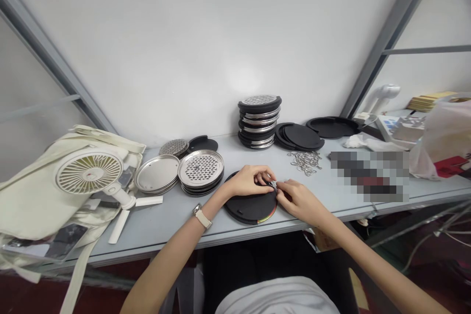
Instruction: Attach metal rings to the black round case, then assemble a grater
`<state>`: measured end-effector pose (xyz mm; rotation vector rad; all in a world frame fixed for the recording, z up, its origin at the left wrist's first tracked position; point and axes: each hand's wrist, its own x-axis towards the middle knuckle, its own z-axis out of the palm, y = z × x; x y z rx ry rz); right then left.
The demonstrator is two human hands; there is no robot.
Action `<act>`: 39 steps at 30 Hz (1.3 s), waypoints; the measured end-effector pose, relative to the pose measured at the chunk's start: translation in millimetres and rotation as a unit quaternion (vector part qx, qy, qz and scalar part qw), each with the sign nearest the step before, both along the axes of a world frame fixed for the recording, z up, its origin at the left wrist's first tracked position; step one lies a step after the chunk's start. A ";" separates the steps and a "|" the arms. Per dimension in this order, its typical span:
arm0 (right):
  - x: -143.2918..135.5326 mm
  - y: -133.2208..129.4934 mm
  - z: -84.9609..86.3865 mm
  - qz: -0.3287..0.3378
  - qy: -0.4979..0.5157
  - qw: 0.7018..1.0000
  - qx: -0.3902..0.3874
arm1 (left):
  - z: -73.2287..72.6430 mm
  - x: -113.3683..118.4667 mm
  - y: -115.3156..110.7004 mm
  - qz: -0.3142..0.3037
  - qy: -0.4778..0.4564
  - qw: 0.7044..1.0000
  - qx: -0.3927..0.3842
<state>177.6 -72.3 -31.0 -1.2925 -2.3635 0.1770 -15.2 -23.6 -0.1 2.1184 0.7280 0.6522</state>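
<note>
A round black plate point(247, 208) lies near the front edge of the table, a red and yellow-green glint along its rim. My left hand point(250, 180) rests over its far side, thumb and fingers closed near the rim. From the right, my right hand point(300, 201) pinches at the same spot. Between both sets of fingertips shows a small shiny metal clip point(273, 185); its exact shape is partly hidden. Just beyond my right hand sits a loose heap of bent metal clips point(304, 162).
Left of the plate stand stacked perforated metal discs point(200, 168) and plain metal discs point(157, 174). Behind rises a tall stack of black and metal discs point(259, 122), beside black round covers point(300, 136). A white fan point(90, 172) and cream bag point(33, 186) occupy the left; a plastic bag point(441, 132), the right.
</note>
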 end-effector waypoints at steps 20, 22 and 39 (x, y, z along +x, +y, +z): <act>0.9 1.3 -5.2 0.015 0.016 0.999 0.029 | -2.7 -0.6 1.9 -0.004 -0.010 1.000 -0.015; 0.6 1.5 -4.8 0.014 0.016 0.999 0.030 | -2.3 -0.4 1.5 -0.004 -0.014 1.000 -0.012; 0.1 1.2 2.6 0.010 0.042 0.999 -0.021 | 0.7 2.2 -2.7 0.020 0.002 0.998 0.061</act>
